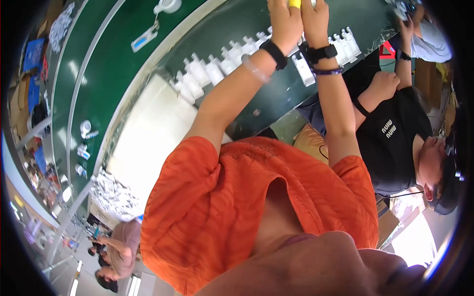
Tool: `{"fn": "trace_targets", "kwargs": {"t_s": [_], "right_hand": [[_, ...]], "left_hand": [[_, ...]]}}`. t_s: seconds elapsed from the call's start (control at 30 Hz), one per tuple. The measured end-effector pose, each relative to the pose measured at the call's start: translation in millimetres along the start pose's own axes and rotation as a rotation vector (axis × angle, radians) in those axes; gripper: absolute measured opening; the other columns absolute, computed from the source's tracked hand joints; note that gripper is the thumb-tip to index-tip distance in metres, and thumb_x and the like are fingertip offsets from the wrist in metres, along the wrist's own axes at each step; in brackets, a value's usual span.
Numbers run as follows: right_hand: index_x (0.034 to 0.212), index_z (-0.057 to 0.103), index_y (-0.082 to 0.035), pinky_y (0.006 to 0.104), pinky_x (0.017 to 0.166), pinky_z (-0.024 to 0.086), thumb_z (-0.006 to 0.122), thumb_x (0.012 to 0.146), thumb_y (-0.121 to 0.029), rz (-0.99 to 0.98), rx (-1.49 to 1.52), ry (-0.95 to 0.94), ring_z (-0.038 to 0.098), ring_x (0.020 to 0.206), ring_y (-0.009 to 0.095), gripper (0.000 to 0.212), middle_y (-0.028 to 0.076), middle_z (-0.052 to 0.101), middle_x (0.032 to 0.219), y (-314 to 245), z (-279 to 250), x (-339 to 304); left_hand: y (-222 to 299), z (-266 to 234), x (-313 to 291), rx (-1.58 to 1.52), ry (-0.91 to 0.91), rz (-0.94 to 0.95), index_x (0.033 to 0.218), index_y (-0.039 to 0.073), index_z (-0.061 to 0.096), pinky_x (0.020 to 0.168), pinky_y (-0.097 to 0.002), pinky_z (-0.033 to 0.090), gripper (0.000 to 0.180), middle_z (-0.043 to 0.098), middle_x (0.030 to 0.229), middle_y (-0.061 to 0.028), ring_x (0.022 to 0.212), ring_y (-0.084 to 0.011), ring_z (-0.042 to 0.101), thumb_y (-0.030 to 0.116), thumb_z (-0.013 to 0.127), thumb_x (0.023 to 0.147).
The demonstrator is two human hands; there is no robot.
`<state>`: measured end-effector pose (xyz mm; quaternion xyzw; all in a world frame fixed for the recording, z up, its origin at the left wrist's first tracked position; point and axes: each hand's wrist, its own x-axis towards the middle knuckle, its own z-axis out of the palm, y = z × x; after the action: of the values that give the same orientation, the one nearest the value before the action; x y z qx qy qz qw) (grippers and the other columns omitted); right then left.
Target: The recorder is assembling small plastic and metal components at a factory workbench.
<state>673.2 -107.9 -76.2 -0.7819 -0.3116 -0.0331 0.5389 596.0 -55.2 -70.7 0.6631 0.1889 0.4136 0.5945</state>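
Note:
At the top edge of the head view, my left hand (286, 27) and my right hand (316, 22) are side by side, fingers curled. A small yellow piece (295, 3) shows between them; the view cuts it off, so its kind is unclear. Below the hands, white plastic bottle-shaped units (197, 70) with narrow tips stand in a slanting row on the dark green table (269, 101). More white units (344, 45) stand to the right of my right wrist. One white unit (302, 70) with a greyish panel lies apart between my forearms.
To the left runs a green conveyor belt (106, 64) bearing white parts and a blue-and-white piece (144, 39). A white board (153, 123) lies beside my left arm. At the right, a co-worker in a black shirt (395, 133) sits close by. Silvery scraps (113, 195) are piled at lower left.

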Motion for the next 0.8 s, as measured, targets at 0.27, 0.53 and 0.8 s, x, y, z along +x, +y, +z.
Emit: {"fn": "trace_targets", "kwargs": {"t_s": [0.27, 0.53, 0.8], "right_hand": [[0.119, 0.058, 0.004, 0.0423, 0.096, 0.040, 0.059, 0.094, -0.019, 0.318, 0.375, -0.270, 0.050, 0.110, 0.036, 0.035, 0.024, 0.058, 0.112, -154, 66, -219], [0.131, 0.050, 0.002, 0.0422, 0.100, 0.039, 0.063, 0.088, -0.017, 0.015, 0.363, -0.709, 0.049, 0.114, 0.037, 0.048, 0.023, 0.056, 0.119, -157, 150, -386], [0.115, 0.065, -0.003, 0.0428, 0.093, 0.048, 0.066, 0.083, -0.025, -0.146, 0.033, -0.971, 0.060, 0.105, 0.038, 0.039, 0.021, 0.065, 0.110, -132, 135, -289]], "left_hand": [[79, -205, -170, 0.335, 0.080, 0.029, 0.142, -0.002, 0.039, 0.112, -0.0448, 0.028, 0.056, 0.043, 0.137, -0.0250, 0.125, -0.0414, 0.042, -0.001, 0.043, 0.086], [49, -384, -304, 0.503, 0.143, -0.255, 0.142, 0.005, 0.043, 0.115, -0.0459, 0.024, 0.054, 0.040, 0.143, -0.0244, 0.135, -0.0407, 0.034, 0.001, 0.045, 0.088], [47, -412, -296, 0.766, 0.106, -0.259, 0.136, 0.013, 0.054, 0.114, -0.0499, 0.024, 0.058, 0.031, 0.146, -0.0329, 0.136, -0.0471, 0.029, 0.008, 0.060, 0.079]]}}
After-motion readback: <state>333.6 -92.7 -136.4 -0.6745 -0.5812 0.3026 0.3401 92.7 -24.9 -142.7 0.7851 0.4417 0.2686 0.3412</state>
